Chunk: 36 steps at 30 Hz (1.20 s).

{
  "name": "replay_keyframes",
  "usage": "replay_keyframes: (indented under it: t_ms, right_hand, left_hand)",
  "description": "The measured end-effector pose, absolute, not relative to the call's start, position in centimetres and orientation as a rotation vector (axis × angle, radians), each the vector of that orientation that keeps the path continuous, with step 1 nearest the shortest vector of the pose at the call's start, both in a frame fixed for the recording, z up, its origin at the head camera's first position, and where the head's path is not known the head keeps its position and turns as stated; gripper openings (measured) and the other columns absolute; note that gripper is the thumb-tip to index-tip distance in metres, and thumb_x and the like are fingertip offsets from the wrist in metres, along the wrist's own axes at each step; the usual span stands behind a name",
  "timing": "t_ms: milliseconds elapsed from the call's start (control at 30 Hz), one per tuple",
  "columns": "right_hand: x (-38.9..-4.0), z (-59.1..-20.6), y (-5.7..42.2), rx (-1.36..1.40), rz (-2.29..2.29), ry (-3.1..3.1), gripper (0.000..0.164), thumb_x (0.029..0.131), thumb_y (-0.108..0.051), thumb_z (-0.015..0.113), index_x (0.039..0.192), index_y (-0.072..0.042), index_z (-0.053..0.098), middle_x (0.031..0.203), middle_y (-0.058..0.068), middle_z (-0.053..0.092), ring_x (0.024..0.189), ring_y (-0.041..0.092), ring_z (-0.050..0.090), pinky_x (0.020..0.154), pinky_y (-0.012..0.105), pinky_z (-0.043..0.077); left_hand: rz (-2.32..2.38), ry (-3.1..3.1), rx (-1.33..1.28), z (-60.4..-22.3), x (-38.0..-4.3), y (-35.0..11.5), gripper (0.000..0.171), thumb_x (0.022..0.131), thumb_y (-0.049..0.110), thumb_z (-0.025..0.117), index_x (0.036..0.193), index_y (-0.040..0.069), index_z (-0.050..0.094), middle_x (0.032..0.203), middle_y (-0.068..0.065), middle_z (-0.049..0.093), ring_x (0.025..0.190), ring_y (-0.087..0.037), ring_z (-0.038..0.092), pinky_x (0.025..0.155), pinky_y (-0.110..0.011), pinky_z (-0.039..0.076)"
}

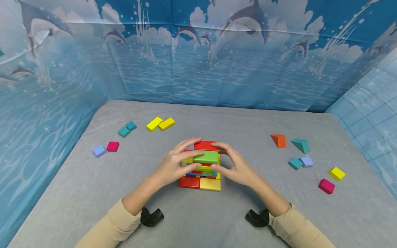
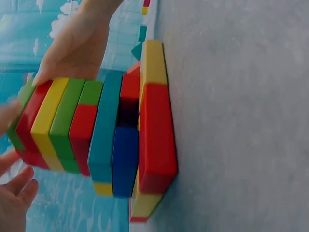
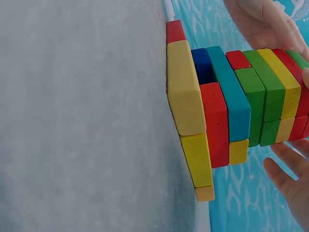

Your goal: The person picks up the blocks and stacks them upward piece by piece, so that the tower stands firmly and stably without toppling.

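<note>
A tower of coloured wooden blocks [image 1: 204,169] stands upright, with a green block [image 1: 206,157] and a red block [image 1: 206,145] side by side at its top. My left hand [image 1: 172,164] is at the tower's left side, one fingertip over the green block and another at the red block's corner. Opposite it, my right hand [image 1: 237,167] has a fingertip on the red block's right end, its thumb beside the green block. Fingers of both hands are fairly straight. Lower down, a teal block [image 2: 105,128] and a blue block [image 2: 125,162] show above the wide base.
Loose blocks lie on the grey cloth: two yellow blocks [image 1: 160,124] at the back, teal blocks [image 1: 127,129] and a magenta block [image 1: 113,146] to the left. At the right are an orange wedge [image 1: 278,141], a teal wedge [image 1: 301,145] and several small blocks. A dolphin-print curtain [image 1: 198,69] hangs behind.
</note>
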State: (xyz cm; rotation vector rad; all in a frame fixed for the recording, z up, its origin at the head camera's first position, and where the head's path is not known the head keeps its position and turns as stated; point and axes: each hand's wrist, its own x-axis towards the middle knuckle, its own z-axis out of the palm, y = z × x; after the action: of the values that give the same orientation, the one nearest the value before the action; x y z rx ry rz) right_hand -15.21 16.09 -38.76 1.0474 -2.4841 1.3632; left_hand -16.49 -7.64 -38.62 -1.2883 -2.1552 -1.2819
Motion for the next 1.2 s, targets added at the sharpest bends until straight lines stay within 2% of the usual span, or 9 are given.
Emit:
replay_keyframes:
  t_ms: [100,233,367,567,833,1067,1200]
  right_hand:
    - [-14.8,-38.0,15.9,1.048,1.376,-2.464,0.063,0.074,0.005,0.071,0.128,0.001,0.039,0.128,0.016,0.046,0.110,0.024,0.050,0.089,0.048,0.044]
    - [-14.1,-36.6,15.5,1.058,1.365,-2.446,0.060,0.073,0.006,0.070,0.125,0.006,0.040,0.124,0.020,0.047,0.105,0.027,0.052,0.085,0.051,0.045]
    - [-13.9,-36.3,15.4,1.056,1.368,-2.455,0.059,0.073,0.007,0.070,0.124,0.007,0.040,0.124,0.021,0.047,0.105,0.028,0.052,0.084,0.052,0.045]
    - [-13.9,-36.4,15.4,1.048,1.387,-2.467,0.060,0.074,0.006,0.069,0.125,0.007,0.039,0.124,0.021,0.046,0.105,0.028,0.052,0.085,0.053,0.044]
    - [-13.9,-36.5,15.4,1.052,1.402,-2.461,0.060,0.074,0.007,0.069,0.125,0.007,0.039,0.124,0.022,0.046,0.104,0.029,0.052,0.084,0.054,0.044]
    - [-13.9,-36.4,15.4,1.049,1.390,-2.464,0.059,0.074,0.007,0.069,0.125,0.007,0.039,0.124,0.022,0.046,0.104,0.030,0.052,0.083,0.054,0.045]
    - [-13.9,-36.4,15.5,1.047,1.379,-2.468,0.059,0.074,0.006,0.069,0.125,0.007,0.039,0.124,0.021,0.047,0.104,0.029,0.052,0.083,0.053,0.045]
  left_hand:
    - [-1.327,-2.171,-1.188,-38.5,-17.7,-8.9,0.044,0.080,0.022,0.071,0.120,0.005,0.059,0.135,-0.013,0.044,0.124,-0.025,0.039,0.098,-0.045,0.038]
    - [-1.309,-2.248,-0.811,-38.9,-20.9,-12.4,0.046,0.076,0.011,0.074,0.120,0.005,0.059,0.128,-0.013,0.051,0.121,-0.026,0.043,0.097,-0.049,0.035]
    - [-1.172,-2.388,-0.472,-40.6,-24.0,-16.9,0.044,0.079,0.012,0.071,0.119,0.001,0.058,0.124,-0.017,0.053,0.118,-0.033,0.044,0.098,-0.051,0.032]
    - [-0.964,-2.608,-0.181,-42.6,-25.9,-21.9,0.043,0.083,0.013,0.067,0.122,0.000,0.055,0.127,-0.022,0.048,0.119,-0.042,0.040,0.098,-0.056,0.026]
    - [-0.874,-2.691,-0.053,-43.1,-26.5,-23.9,0.041,0.085,0.013,0.064,0.123,0.000,0.054,0.126,-0.026,0.047,0.117,-0.043,0.040,0.095,-0.056,0.026]
    - [-0.841,-2.710,-0.008,-43.2,-26.6,-23.5,0.035,0.088,0.010,0.059,0.121,-0.001,0.055,0.123,-0.025,0.048,0.116,-0.042,0.042,0.094,-0.055,0.028]
    - [-0.879,-2.603,-0.059,-43.0,-26.5,-22.8,0.032,0.086,0.007,0.061,0.116,-0.002,0.059,0.115,-0.023,0.053,0.109,-0.040,0.047,0.091,-0.053,0.033]
